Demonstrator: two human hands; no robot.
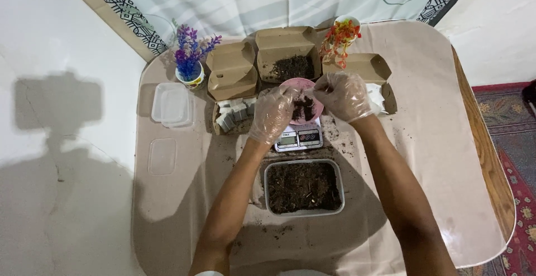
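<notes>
Over the scale point(299, 137), both your gloved hands meet at the pink bowl point(304, 108) of soil sitting on it. Your left hand point(272, 114) curls loosely at the bowl's left rim, fingers bent, touching it. Your right hand point(341, 96) pinches something small above the right rim; what it is, you cannot tell. Just below the scale lies a tub point(303, 187) of soil. Behind stand open cardboard boxes point(286, 54), one holding soil.
</notes>
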